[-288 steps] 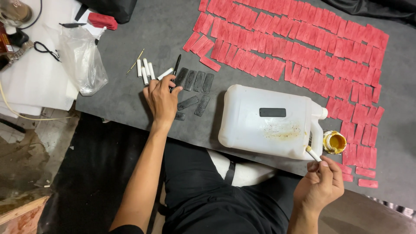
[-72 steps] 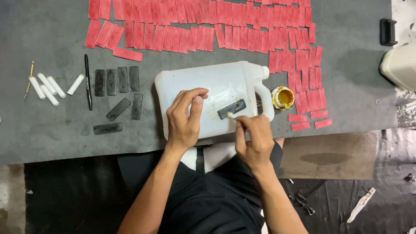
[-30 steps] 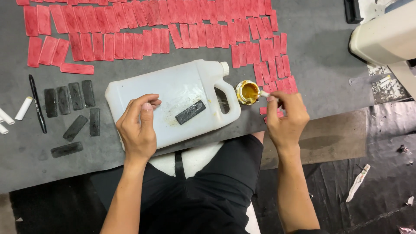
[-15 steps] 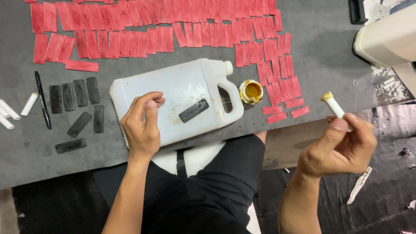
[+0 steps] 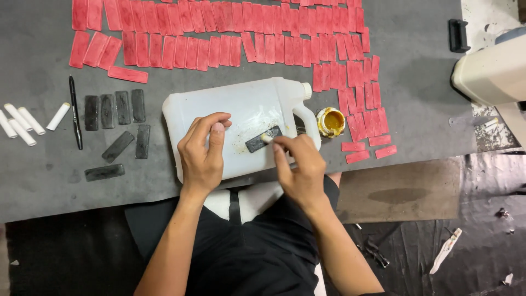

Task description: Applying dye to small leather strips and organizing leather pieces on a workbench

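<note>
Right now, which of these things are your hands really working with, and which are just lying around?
In use:
left hand steadying white jug
right hand with small applicator on dark strip
yellow glue pot

Lying about:
red strips
spare dark strips
black pen
white sticks

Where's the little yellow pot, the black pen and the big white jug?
yellow pot (image 5: 331, 121), head view, its yellow inside.
black pen (image 5: 75, 112), head view, mid-barrel.
white jug (image 5: 246, 107), head view, bare flat side.
</note>
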